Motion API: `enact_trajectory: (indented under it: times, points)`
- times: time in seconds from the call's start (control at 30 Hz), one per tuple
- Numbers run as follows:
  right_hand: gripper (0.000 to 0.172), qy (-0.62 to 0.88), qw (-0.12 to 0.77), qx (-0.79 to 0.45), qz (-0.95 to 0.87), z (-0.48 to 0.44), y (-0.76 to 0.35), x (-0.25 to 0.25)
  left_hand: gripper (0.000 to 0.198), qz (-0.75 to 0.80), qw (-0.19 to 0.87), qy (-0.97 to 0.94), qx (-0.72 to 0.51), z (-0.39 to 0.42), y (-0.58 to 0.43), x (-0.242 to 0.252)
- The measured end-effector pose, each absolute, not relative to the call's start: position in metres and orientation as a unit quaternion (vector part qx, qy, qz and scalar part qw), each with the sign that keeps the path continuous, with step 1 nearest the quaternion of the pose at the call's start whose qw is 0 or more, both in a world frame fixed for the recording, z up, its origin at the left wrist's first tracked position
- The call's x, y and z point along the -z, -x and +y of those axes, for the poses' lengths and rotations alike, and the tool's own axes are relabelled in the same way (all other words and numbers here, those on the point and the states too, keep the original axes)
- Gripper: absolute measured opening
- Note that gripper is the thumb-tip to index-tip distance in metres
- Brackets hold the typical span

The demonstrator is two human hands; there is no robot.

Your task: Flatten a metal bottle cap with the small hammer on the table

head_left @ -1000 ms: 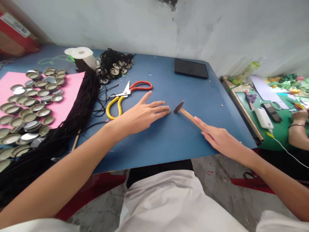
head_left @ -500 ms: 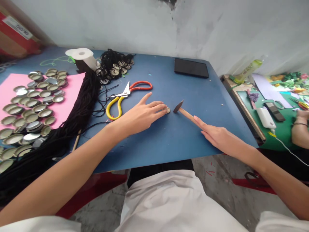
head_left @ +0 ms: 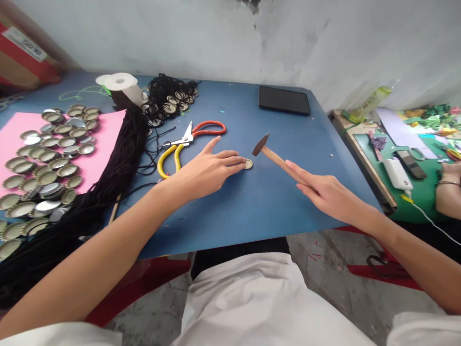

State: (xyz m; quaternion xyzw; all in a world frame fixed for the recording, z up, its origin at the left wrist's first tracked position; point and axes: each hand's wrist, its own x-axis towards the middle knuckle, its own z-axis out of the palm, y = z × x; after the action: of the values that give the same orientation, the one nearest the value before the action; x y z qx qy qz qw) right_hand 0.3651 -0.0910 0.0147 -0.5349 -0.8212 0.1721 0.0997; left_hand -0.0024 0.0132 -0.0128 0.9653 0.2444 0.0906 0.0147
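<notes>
My left hand (head_left: pixel 207 170) lies flat on the blue table (head_left: pixel 252 211), fingertips touching a single bottle cap (head_left: pixel 248 164) and pinning it down. My right hand (head_left: pixel 326 194) grips the wooden handle of a small hammer (head_left: pixel 268 153), index finger stretched along the handle. The dark hammer head is raised slightly above the table, just right of the cap.
Scissors (head_left: pixel 190 137) with yellow and orange handles lie left of my left hand. Several bottle caps (head_left: pixel 46 158) cover a pink sheet (head_left: pixel 104 144) beside a bundle of black cords (head_left: pixel 115 178). A white roll (head_left: pixel 122 86) and a black tablet (head_left: pixel 284 100) sit at the back. Another person's arm (head_left: pixel 448 199) rests at a green table on the right.
The hammer head, resting on the table before, has lifted up and slightly left. My left hand's fingertips have drawn back a little, uncovering the cap.
</notes>
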Motion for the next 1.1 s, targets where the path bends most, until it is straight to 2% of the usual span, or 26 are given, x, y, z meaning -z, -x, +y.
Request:
enact_trajectory:
  times: [0.17, 0.4, 0.57, 0.63, 0.9, 1.1]
  points:
    - [0.068, 0.527, 0.068, -0.18, -0.828, -0.089, -0.361, -0.022, 0.068, 0.257, 0.016, -0.964, -0.071, 0.013, 0.003, 0.015]
    - [0.065, 0.539, 0.152, -0.096, -0.823, -0.1, -0.357, -0.039, 0.07, 0.259, 0.003, -0.964, -0.062, 0.012, 0.003, 0.014]
    - [0.072, 0.536, 0.048, -0.169, -0.826, -0.099, -0.358, -0.025, 0.073, 0.257, -0.001, -0.965, -0.051, 0.013, 0.004, 0.014]
    - [0.072, 0.545, 0.038, -0.172, -0.82, -0.097, -0.361, -0.024, 0.072, 0.258, -0.005, -0.965, -0.051, 0.013, 0.004, 0.015]
    - [0.067, 0.552, 0.137, -0.108, -0.815, -0.099, -0.353, -0.035, 0.072, 0.265, 0.01, -0.962, -0.066, 0.011, 0.003, 0.016]
    - [0.072, 0.548, 0.001, -0.132, -0.826, -0.093, -0.361, -0.028, 0.066, 0.264, -0.002, -0.963, -0.06, 0.011, 0.002, 0.015]
